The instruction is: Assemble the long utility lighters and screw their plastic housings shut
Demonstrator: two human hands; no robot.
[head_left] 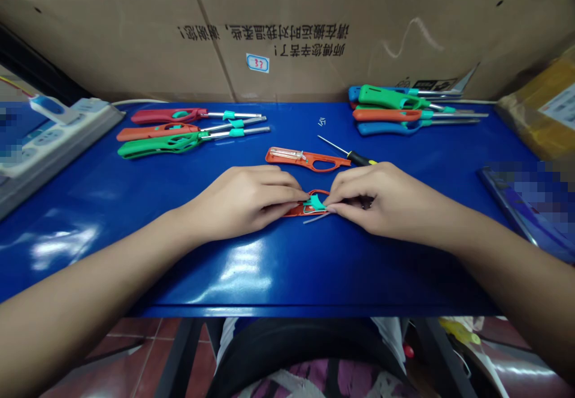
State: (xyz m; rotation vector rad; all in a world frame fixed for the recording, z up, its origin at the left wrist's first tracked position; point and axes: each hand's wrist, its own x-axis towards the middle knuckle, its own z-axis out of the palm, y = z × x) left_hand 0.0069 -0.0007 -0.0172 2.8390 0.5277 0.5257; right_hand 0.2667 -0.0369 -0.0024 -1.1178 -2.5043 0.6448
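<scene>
An orange lighter casing half [294,211] lies on the blue table between my hands, with a green trigger [317,202] in it. My left hand [247,201] is closed on the casing's left part, fingertips beside the trigger. The fingers of my right hand [381,197] pinch at the trigger's right edge; the exact grip is partly hidden. A thin translucent strip [314,219] sticks out below the casing near my right thumb. Just beyond, the other orange casing half [309,160] lies with a clear tank in it.
A screwdriver [350,154] lies beyond my right hand, with small metal bits [321,121] farther back. Long-necked lighters lie in a left group [164,143] and a right group [390,114]. A power strip [58,134] stands left; a cardboard box [148,57] walls the back.
</scene>
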